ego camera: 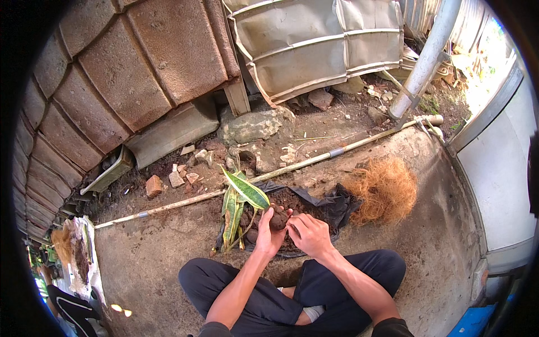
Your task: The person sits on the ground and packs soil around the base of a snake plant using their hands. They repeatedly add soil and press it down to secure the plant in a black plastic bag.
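My left hand [270, 234] cups a ball of dark soil [278, 219] above a black plastic sheet [341, 204]. A variegated snake plant leaf [250, 190] rises beside that hand; whether its base is in the soil ball is hidden. At the ball's right side is my right hand [310, 234], its fingers bent and bunched together; whether they pinch anything cannot be told. Loose soil [294, 202] lies on the sheet under both hands. More snake plant leaves [231, 210] rest at the sheet's left side, near several dark round lumps.
Brown coconut fibre [383, 191] lies right of the sheet. A long thin pipe [290, 169] crosses the ground beyond it. Farther off are broken bricks [154, 185], a stone, roof tiles [151, 54] and a metal post [425, 59]. Part of a person [71, 309] shows at lower left.
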Motion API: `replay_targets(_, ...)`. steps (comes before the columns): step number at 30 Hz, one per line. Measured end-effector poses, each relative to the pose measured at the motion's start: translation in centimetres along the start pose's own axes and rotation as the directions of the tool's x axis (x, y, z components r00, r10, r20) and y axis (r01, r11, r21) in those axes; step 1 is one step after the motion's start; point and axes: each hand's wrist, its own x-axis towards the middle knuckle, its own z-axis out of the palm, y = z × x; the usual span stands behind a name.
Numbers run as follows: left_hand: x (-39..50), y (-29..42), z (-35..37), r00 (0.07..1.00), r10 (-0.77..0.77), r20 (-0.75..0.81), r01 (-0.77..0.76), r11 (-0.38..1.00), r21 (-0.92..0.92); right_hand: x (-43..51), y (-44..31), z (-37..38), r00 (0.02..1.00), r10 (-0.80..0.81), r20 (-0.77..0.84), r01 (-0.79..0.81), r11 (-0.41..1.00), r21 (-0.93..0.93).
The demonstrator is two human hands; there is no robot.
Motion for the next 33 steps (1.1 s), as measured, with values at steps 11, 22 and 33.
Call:
replay_targets(11, 0.7, 0.5, -0.6, 1.0, 0.024, -0.009, -0.025, 0.996, -0.083, -0.1, -0.5, -0.4, 0.987, 0.138, 0.079, -0.146, 0.984, 0.104)
replay_targets(22, 0.6, -0.3, -0.7, 0.998, 0.046, 0.04, -0.049, 0.997, 0.059, -0.2, 0.0, 0.0, 1.0, 0.008, 0.007, -0.008, 1.0, 0.028)
replay_targets(33, 0.8, -0.1, -0.9, 1.0, 0.028, 0.002, -0.028, 0.999, -0.023, 0.1, -0.5, -0.5, 0.989, 0.141, 0.049, -0.146, 0.979, 0.14)
